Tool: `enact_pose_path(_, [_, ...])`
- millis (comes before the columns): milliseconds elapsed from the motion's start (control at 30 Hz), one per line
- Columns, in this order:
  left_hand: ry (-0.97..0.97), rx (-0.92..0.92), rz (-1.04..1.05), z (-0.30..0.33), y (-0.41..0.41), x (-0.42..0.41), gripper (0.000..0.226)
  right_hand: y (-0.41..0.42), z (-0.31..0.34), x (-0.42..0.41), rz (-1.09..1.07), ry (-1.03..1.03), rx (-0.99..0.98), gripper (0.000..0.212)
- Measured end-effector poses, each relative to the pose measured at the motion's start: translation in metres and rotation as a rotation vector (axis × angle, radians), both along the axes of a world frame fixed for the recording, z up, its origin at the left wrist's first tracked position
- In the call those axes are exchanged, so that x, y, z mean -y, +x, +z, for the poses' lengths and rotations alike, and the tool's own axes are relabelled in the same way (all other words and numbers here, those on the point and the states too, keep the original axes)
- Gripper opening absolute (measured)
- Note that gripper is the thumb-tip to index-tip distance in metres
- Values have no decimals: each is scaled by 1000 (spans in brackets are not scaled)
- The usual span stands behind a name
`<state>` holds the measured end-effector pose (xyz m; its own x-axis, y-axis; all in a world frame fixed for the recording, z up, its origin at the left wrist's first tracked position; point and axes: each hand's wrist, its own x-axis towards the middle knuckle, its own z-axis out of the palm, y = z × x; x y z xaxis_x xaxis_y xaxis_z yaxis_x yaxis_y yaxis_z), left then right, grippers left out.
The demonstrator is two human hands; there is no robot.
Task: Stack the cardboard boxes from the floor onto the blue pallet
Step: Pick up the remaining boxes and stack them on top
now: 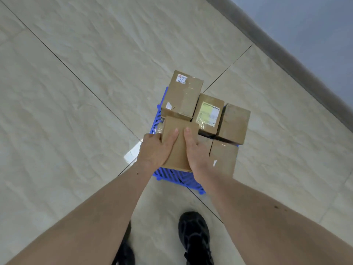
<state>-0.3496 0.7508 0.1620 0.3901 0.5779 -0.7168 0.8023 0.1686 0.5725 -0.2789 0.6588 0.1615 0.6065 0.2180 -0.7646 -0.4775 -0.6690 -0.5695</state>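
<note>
Two bare hands grip one plain brown cardboard box [179, 144] over the near left part of the blue plastic lattice pallet [172, 174]. The left hand [155, 150] wraps that box's left edge, thumb lying across its top; the right hand [194, 148] clamps the right side, thumb also on top, its fingers hidden below. Nearest of all, short of the pallet, a black shoe [193, 238] stands on the pale tiled floor [76, 111].

Just right of the held box, on the pallet, sits a low brown carton with a white scrap of tape [222, 159]. Further back on the pallet stand a box with a yellow-green label [209, 114], a plain brown box [234, 124] at the far right, and a tall taped box with a small white sticker [182, 95] at the far left. No boxes show on the floor, so this looks like the last placement.

To finish well, I judge the box should come down level, its right side sliding flush against the low carton and its far end meeting the tall box, with the right fingers slipped out before they get pinched.
</note>
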Motion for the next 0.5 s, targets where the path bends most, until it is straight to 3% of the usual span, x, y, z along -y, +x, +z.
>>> enact_pose_path(67, [20, -8, -57, -16, -1, -10, 96, -2, -16, -9, -50, -8, 2, 88])
enact_pose_path(167, [33, -27, -123, -33, -1, -22, 85, 0, -36, -14, -95, 9, 8, 58])
enact_pose_path(333, [-9, 14, -139, -60, -1, -32, 90, -3, -59, -28, -129, -52, -18, 72])
enact_pose_path(500, [-37, 6, -180, -77, -6, -31, 61, -2, -73, -28, -123, -50, -7, 50])
